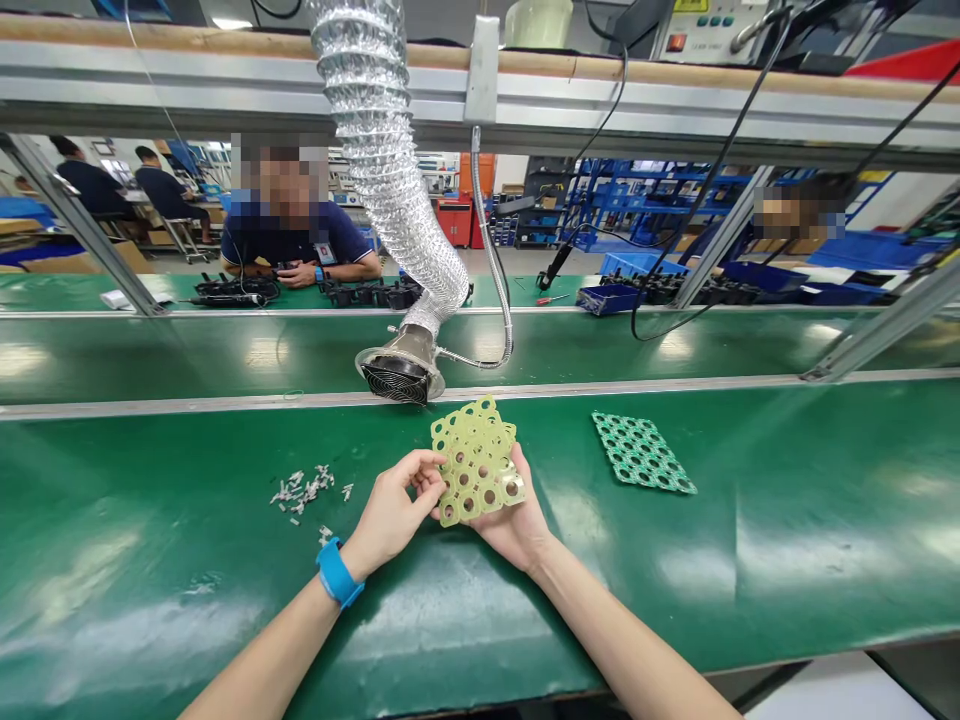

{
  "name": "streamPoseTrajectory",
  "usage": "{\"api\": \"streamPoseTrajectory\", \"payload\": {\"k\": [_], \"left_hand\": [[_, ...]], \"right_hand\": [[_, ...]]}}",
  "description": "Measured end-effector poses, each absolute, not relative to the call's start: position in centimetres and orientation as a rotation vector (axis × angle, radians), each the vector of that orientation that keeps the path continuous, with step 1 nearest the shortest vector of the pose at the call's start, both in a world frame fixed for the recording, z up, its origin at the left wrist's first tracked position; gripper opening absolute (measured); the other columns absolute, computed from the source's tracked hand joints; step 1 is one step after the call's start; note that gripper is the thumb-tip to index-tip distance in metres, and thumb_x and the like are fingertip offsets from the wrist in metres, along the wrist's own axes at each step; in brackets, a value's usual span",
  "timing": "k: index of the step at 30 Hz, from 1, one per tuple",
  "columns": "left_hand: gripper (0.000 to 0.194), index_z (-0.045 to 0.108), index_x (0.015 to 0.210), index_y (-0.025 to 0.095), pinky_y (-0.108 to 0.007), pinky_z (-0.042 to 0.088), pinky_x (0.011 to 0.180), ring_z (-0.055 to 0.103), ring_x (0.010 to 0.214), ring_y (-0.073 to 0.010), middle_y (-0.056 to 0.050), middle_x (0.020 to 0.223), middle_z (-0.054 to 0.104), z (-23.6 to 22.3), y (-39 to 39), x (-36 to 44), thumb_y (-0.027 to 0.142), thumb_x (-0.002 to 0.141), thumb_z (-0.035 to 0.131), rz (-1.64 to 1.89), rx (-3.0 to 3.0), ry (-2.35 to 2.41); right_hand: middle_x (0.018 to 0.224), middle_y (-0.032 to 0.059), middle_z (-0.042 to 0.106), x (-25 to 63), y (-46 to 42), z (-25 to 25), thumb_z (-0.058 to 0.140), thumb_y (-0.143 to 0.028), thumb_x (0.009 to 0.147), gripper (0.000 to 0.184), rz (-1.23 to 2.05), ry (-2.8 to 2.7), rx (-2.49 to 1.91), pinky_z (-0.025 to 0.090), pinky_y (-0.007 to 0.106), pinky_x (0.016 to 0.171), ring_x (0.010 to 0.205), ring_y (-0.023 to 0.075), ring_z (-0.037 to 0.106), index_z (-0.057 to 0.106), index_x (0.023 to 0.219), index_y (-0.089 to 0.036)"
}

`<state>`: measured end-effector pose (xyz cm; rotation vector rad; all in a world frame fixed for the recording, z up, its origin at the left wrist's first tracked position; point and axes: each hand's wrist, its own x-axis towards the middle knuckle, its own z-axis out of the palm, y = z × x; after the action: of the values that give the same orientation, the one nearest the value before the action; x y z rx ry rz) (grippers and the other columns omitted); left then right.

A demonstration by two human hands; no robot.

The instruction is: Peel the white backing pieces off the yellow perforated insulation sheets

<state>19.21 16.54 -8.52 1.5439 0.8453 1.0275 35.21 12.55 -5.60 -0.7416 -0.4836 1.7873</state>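
A person's two bare forearms reach in from the near edge of a long green-topped desk (pixel 150 600). Between them, the person holds up a perforated yellow-green sheet (pixel 478 462), a stiff-looking piece with rows of round holes and a scalloped outline, just above the middle of the desk. The left hand (pixel 391 510), with a blue wrist strap (pixel 337 574) at its wrist, is narrow, its thumb and fingers pinching the sheet's left edge. The right hand (pixel 510 520) is open and palm up beneath the sheet, bearing its weight, with its fingers hidden behind it. The sheet is tilted slightly toward the person, and it is not touching the desk.

To the left of the hands, a scatter of small silvery metal pieces (pixel 302 490) lies on the desk; their exact kind is too small to tell. To the right, well apart from the hands, a dark green perforated sheet (pixel 643 453) lies flat. Farther off, a flexible foil duct (pixel 367 120) drops to a round fan grille (pixel 397 378) above the desk. Beyond it, a co-worker (pixel 292 225) in a dark shirt leans over a far desk with black cable bundles (pixel 367 293), a blue tray (pixel 606 298) and a red-handled screwdriver (pixel 553 299).
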Motion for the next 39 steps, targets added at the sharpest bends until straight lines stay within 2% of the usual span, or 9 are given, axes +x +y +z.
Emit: {"api": "streamPoseTrajectory", "payload": {"k": [9, 26, 39], "left_hand": [[0.023, 0.061, 0.098, 0.017, -0.025, 0.049, 0.056, 0.056, 0.06, -0.0128, 0.001, 0.071, 0.06, -9.4, 16.1, 20.0, 0.032, 0.08, 0.061, 1.148, 1.465, 0.933], [0.016, 0.063, 0.094, 0.019, -0.025, 0.047, 0.061, 0.056, 0.063, -0.0132, 0.0, 0.071, 0.062, -9.0, 15.6, 20.1, 0.027, 0.08, 0.059, 1.22, 1.577, 1.004], [0.015, 0.062, 0.094, 0.019, -0.025, 0.047, 0.061, 0.057, 0.064, -0.013, 0.0, 0.072, 0.062, -9.2, 15.5, 20.2, 0.026, 0.081, 0.058, 1.237, 1.552, 1.035]], "right_hand": [[0.128, 0.0094, 0.063, 35.2, 12.5, -5.8, 0.056, -0.067, 0.08, 0.059, 1.779, -0.495, -0.755, 0.046, 0.05, 0.095, 0.114, 0.0287, 0.058, 0.061, 0.118, -0.023], [0.125, 0.011, 0.065, 35.3, 12.6, -5.8, 0.052, -0.071, 0.081, 0.063, 1.762, -0.5, -0.773, 0.045, 0.048, 0.095, 0.116, 0.0291, 0.057, 0.062, 0.119, -0.022], [0.126, 0.0108, 0.064, 35.3, 12.6, -5.8, 0.056, -0.071, 0.078, 0.065, 1.765, -0.521, -0.759, 0.043, 0.048, 0.098, 0.115, 0.029, 0.058, 0.061, 0.12, -0.021]]}}
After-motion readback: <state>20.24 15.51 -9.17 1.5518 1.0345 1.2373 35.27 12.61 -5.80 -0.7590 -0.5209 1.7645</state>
